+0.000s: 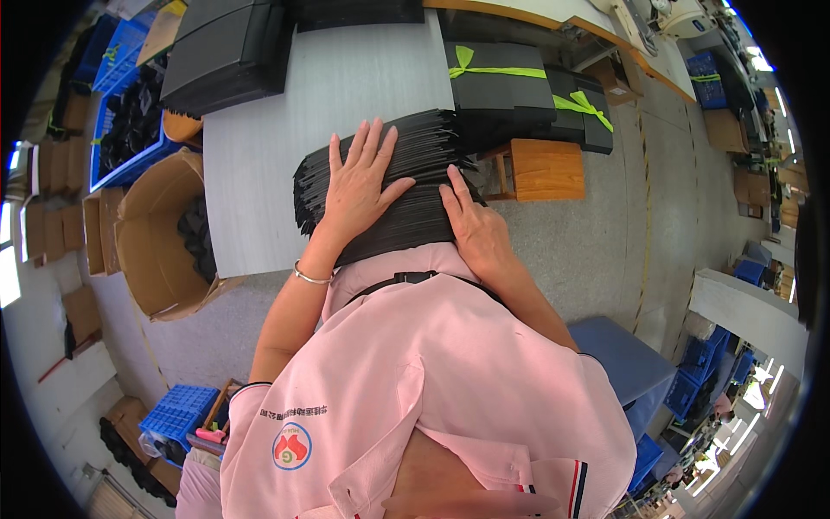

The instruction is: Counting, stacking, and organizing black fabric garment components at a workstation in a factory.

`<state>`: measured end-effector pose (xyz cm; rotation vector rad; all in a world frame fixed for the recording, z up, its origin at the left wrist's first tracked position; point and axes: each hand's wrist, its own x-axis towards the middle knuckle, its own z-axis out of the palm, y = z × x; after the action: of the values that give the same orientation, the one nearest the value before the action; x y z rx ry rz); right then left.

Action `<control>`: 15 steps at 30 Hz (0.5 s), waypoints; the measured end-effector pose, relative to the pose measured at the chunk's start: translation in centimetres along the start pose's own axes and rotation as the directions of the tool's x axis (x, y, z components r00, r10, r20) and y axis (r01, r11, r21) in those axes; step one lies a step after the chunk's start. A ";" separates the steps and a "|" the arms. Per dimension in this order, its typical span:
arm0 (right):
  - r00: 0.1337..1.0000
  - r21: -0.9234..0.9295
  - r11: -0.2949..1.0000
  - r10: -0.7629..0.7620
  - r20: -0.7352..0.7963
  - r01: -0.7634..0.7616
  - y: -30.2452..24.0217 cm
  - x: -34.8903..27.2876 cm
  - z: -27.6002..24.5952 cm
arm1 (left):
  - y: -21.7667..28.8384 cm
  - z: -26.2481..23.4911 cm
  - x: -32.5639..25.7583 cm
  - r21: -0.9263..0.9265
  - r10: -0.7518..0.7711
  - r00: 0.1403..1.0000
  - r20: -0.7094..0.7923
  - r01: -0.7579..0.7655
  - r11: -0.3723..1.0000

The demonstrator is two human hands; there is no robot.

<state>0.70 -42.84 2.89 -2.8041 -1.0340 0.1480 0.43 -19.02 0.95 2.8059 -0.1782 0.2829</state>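
Black thin-layered stack (393, 233) is partly covered by left hand (354, 192), fingers splayed, unclenched; ragged three-o'clock edge is touched by right hand (478, 229), grip can't be told.

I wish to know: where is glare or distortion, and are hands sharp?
In the head view, a window glares white at the left rim; the yellow floor line bows with fisheye distortion; the left hand and right hand look fairly sharp.
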 end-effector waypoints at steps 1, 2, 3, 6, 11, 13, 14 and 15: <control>1.000 0.000 1.000 0.002 -0.001 -0.002 0.1 -0.1 0.2 | 0.1 0.0 0.0 -0.002 0.000 1.000 -0.001 0.000 1.000; 1.000 0.010 1.000 0.009 0.014 -0.009 0.2 -0.2 0.6 | 0.1 0.0 0.1 -0.002 0.002 1.000 -0.001 -0.002 1.000; 1.000 0.021 1.000 0.011 0.029 -0.012 0.3 -0.1 0.6 | 0.1 0.0 0.0 -0.002 0.002 1.000 -0.005 -0.002 1.000; 0.998 0.226 0.974 -0.025 0.053 0.012 0.9 -0.4 -1.2 | -0.1 0.3 0.1 0.007 -0.002 1.000 0.017 0.001 1.000; 0.990 0.413 0.910 -0.022 0.137 -0.037 1.5 1.5 -3.9 | 0.0 0.1 -0.2 0.012 -0.015 0.999 0.045 0.015 1.000; 0.978 0.374 0.920 0.038 0.204 -0.114 0.6 2.0 -3.8 | 0.1 0.0 -0.1 0.021 -0.016 0.999 0.049 0.015 1.000; 0.978 0.283 0.951 0.070 0.195 -0.124 0.1 2.2 -3.4 | 0.1 0.1 -0.1 0.020 -0.014 0.999 0.048 0.013 1.000; 0.978 0.192 0.972 0.097 0.184 -0.133 -0.3 2.2 -3.0 | 0.2 0.1 -0.1 0.019 -0.013 0.999 0.046 0.012 1.000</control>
<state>2.65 -41.49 5.76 -2.7002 -0.8342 0.4906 0.36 -19.19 0.90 2.8322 -0.1691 0.2179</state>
